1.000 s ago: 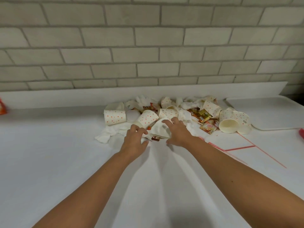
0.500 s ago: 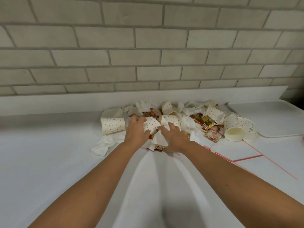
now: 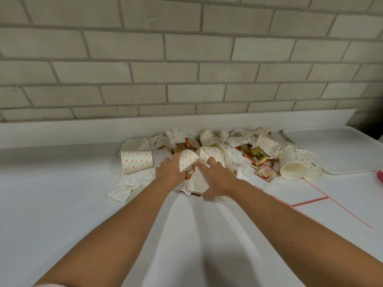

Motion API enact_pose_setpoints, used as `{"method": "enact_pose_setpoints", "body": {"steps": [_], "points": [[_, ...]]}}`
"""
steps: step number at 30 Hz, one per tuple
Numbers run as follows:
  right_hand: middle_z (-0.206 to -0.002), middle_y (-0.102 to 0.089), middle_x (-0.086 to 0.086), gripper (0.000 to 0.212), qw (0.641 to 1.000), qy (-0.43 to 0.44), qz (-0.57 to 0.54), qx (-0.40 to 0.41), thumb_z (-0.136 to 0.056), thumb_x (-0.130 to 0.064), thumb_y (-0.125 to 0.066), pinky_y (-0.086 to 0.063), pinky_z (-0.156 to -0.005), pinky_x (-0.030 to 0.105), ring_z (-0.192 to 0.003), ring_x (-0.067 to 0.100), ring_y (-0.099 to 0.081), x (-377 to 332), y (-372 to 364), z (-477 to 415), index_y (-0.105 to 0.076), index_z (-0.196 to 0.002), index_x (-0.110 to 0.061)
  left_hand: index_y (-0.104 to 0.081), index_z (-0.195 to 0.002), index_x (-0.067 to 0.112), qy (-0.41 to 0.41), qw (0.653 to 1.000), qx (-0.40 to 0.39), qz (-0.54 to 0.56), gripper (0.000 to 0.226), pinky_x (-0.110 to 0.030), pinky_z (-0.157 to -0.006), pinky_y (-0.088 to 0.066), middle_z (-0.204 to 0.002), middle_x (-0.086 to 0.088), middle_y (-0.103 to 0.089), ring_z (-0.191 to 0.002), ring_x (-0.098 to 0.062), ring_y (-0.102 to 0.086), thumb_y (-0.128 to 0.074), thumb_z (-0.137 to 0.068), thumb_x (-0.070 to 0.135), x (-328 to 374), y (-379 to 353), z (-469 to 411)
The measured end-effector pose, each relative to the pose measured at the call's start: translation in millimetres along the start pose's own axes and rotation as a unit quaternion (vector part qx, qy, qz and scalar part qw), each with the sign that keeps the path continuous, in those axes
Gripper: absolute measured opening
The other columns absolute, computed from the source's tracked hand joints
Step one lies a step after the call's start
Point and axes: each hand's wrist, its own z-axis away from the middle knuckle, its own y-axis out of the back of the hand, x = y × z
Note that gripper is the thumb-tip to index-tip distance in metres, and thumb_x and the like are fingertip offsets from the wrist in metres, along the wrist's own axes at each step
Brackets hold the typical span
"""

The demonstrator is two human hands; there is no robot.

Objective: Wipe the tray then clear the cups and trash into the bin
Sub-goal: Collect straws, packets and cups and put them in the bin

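A heap of white paper cups with orange dots, crumpled tissues and coffee sachets lies on the white table against the wall. My left hand reaches into the heap, its fingers curled around a tipped dotted cup. Just to its right, my right hand lies spread and flat on a folded napkin, fingertips touching another dotted cup. The white tray sits bare at the far right, beside the heap. No bin is in view.
A brick wall with a white ledge closes off the back. Red tape lines mark the table right of my arm. A red object pokes in at the right edge. Two nested cups lie by the tray.
Both hands have pushed forward into the heap. My left hand went from the table edge of the pile onto a dotted cup and curled around it. My right hand slid onto the napkin.
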Motion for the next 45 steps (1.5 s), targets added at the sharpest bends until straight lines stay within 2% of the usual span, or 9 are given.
{"method": "enact_pose_setpoints", "body": {"steps": [5,10,16,25,31,35,37,42,45], "points": [[-0.125,-0.028,0.004,0.095,0.993,-0.012,-0.12,0.0,-0.066,-0.036,-0.078,-0.046,-0.091,0.037,-0.119,0.025,-0.036,2.2,5.8,1.5,-0.024,-0.145,-0.029,-0.027,-0.141,0.02,-0.005,0.998,0.033,0.05,0.059,-0.042,-0.092,-0.044,-0.13,-0.013,-0.043,-0.117,-0.032,-0.047,-0.053,-0.09,0.03,-3.2,2.6,4.1],[-0.114,-0.028,0.0,0.086,0.971,-0.013,-0.236,0.026,-0.068,-0.036,-0.08,-0.039,-0.087,0.026,-0.112,0.022,-0.041,7.8,24.3,7.5,-0.034,-0.14,-0.026,-0.024,-0.144,0.016,-0.015,0.99,0.073,0.121,0.061,-0.042,-0.094,-0.042,-0.134,-0.016,-0.041,-0.12,-0.033,-0.046,-0.052,-0.092,0.029,3.5,11.7,11.6],[-0.131,-0.03,0.004,0.088,0.971,-0.025,-0.235,0.025,-0.07,-0.042,-0.079,-0.04,-0.09,0.027,-0.123,0.024,-0.039,23.0,46.3,34.6,-0.031,-0.143,-0.028,-0.03,-0.141,0.013,-0.038,0.974,0.096,0.202,0.058,-0.041,-0.096,-0.043,-0.135,-0.015,-0.044,-0.121,-0.03,-0.046,-0.056,-0.09,0.026,28.3,14.3,25.6],[-0.135,-0.034,0.003,0.085,0.96,-0.103,-0.256,0.041,-0.07,-0.045,-0.077,-0.041,-0.1,0.034,-0.124,0.023,-0.041,81.3,56.7,115.7,-0.035,-0.142,-0.033,-0.031,-0.141,0.012,-0.104,0.961,0.043,0.251,0.058,-0.034,-0.092,-0.041,-0.135,-0.012,-0.044,-0.121,-0.029,-0.045,-0.056,-0.091,0.027,108.4,-9.4,56.9],[-0.119,-0.037,-0.001,0.076,0.931,-0.182,-0.311,0.059,-0.075,-0.033,-0.077,-0.046,-0.093,0.03,-0.11,0.017,-0.044,134.6,57.9,199.3,-0.039,-0.141,-0.027,-0.036,-0.133,0.009,-0.161,0.942,-0.037,0.291,0.051,-0.033,-0.072,-0.05,-0.122,-0.012,-0.054,-0.101,-0.027,-0.059,-0.053,-0.092,0.034,184.9,-38.5,93.8],[-0.111,-0.04,-0.004,0.074,0.904,-0.241,-0.351,0.041,-0.077,-0.029,-0.076,-0.052,-0.081,0.028,-0.1,0.016,-0.05,176.0,51.2,258.4,-0.039,-0.141,-0.027,-0.035,-0.134,0.009,-0.189,0.927,-0.105,0.307,0.051,-0.037,-0.085,-0.05,-0.12,-0.012,-0.057,-0.102,-0.027,-0.06,-0.052,-0.093,0.034,241.9,-62.5,135.2],[-0.111,-0.041,-0.003,0.068,0.893,-0.261,-0.366,0.01,-0.079,-0.028,-0.073,-0.055,-0.083,0.031,-0.097,0.017,-0.053,198.9,47.4,290.5,-0.041,-0.139,-0.027,-0.035,-0.133,0.009,-0.209,0.918,-0.149,0.304,0.05,-0.041,-0.089,-0.05,-0.115,-0.012,-0.06,-0.101,-0.029,-0.061,-0.051,-0.093,0.034,267.0,-75.9,158.8],[-0.112,-0.053,-0.001,0.054,0.863,-0.296,-0.401,-0.085,-0.085,-0.022,-0.066,-0.054,-0.088,0.035,-0.099,0.016,-0.057,251.6,31.2,369.6,-0.045,-0.135,-0.025,-0.039,-0.127,0.008,-0.248,0.889,-0.253,0.29,0.043,-0.032,-0.072,-0.049,-0.102,-0.006,-0.058,-0.08,-0.021,-0.059,-0.049,-0.094,0.033,320.3,-110.3,215.5],[-0.119,-0.054,0.006,0.039,0.838,-0.321,-0.426,-0.119,-0.086,-0.02,-0.065,-0.048,-0.096,0.041,-0.105,0.022,-0.053,278.1,14.0,416.7,-0.051,-0.121,-0.029,-0.039,-0.127,0.008,-0.256,0.871,-0.315,0.277,0.042,-0.033,-0.07,-0.05,-0.103,-0.008,-0.058,-0.076,-0.022,-0.059,-0.047,-0.095,0.033,350.1,-134.6,248.7]]}}
